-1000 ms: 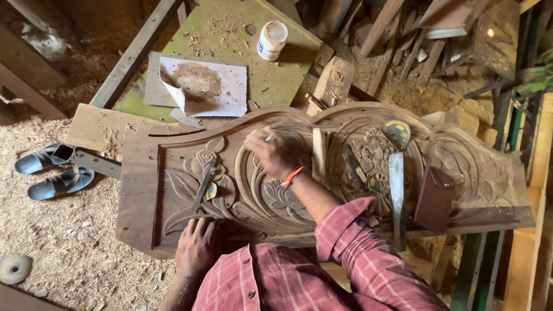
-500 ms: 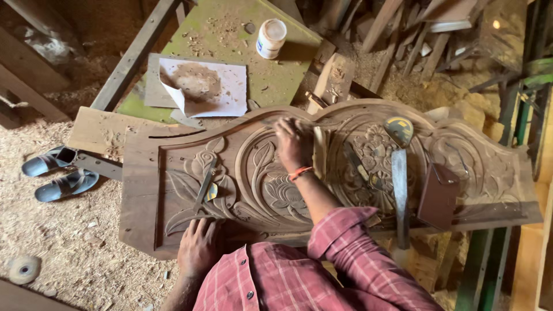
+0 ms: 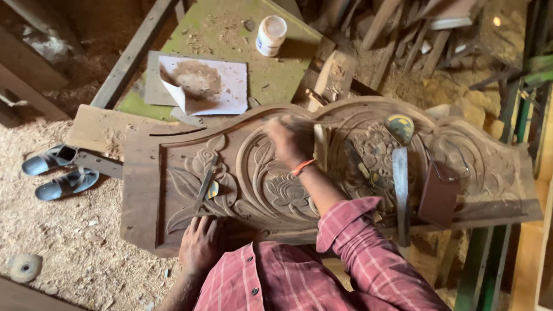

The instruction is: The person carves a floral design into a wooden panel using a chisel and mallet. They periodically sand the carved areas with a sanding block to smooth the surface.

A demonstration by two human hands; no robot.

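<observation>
The right hand (image 3: 288,138) is moving left and blurring on the carved panel (image 3: 253,173) in the middle; its grip I cannot tell. The left hand (image 3: 200,245) is pressing flat, lower left.

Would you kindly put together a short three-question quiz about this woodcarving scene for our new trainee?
1. True or false: the left hand rests flat on the carved wooden panel.
2. Which thing stands on the green board? A) a white jar B) a kettle C) a lamp
3. Fill in: the pair of sandals lies on the ____ to the panel's left.

Key:
1. True; the right hand, blurred, is over the panel's upper middle.
2. A
3. sawdust
</observation>
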